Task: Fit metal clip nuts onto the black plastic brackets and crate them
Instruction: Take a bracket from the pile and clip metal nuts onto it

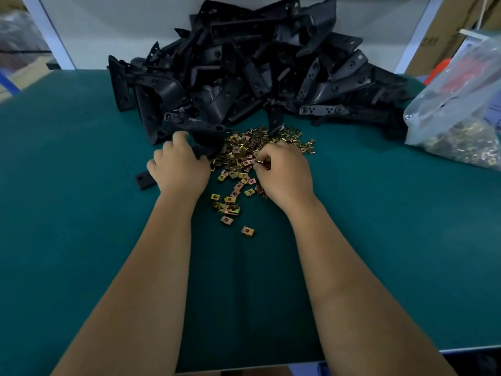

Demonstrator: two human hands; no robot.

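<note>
A tall heap of black plastic brackets (252, 66) fills the back middle of the green table (81, 240). In front of it lies a scatter of brass-coloured metal clip nuts (238, 158). My left hand (179, 166) grips one black bracket (206, 139) at the heap's near left edge; the bracket's other end (143, 180) sticks out below the hand. My right hand (282, 169) rests on the nut pile and pinches a clip nut (261, 161) between thumb and fingertips.
A clear plastic bag (461, 104) holding more clip nuts lies at the right edge of the table. Cardboard boxes (444, 36) stand behind it. White frame posts (48, 31) rise at the back corners. Single nuts (247, 230) lie nearer me.
</note>
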